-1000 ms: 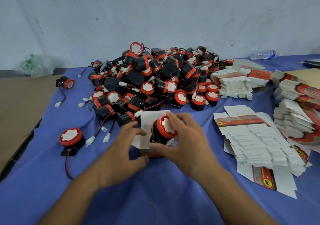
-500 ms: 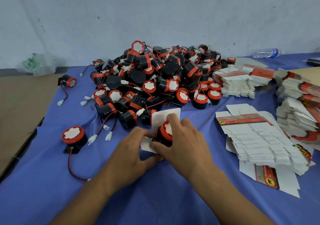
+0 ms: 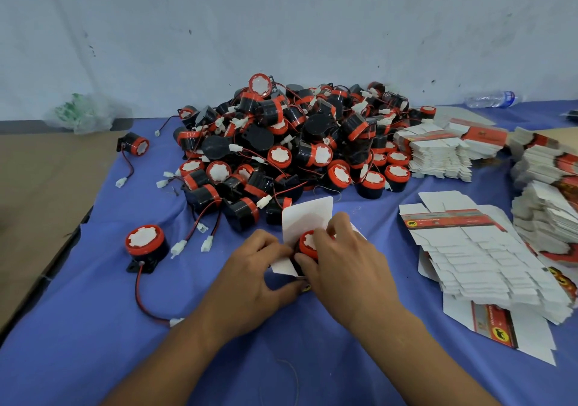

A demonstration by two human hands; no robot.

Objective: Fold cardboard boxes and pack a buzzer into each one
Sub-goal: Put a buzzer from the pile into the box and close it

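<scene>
Where a pale, scuffed wall [image 3: 281,30] meets it at the back, a desk [image 3: 93,358] draped in blue cloth is seen from above, and a bare brown surface [image 3: 37,192] is exposed along its left side. At the near centre a white cardboard box [image 3: 308,218], partly folded with one flap raised, is pinched at its left edge between the thumb and curled fingers of the left hand [image 3: 250,277]. A red-capped black buzzer [image 3: 308,243] is gripped by the curled fingers of the right hand [image 3: 347,268] and is held against the box, in front of the raised flap. Just behind, a large heap of buzzers [image 3: 281,142] with red wires and white plugs is piled. One loose buzzer [image 3: 144,243] is stood to the left. Stacks of flat box blanks [image 3: 481,264] are spread on the right. A clear water bottle [image 3: 491,99] is laid by the wall at the right, and a crumpled plastic bag [image 3: 81,114] at the left.
</scene>
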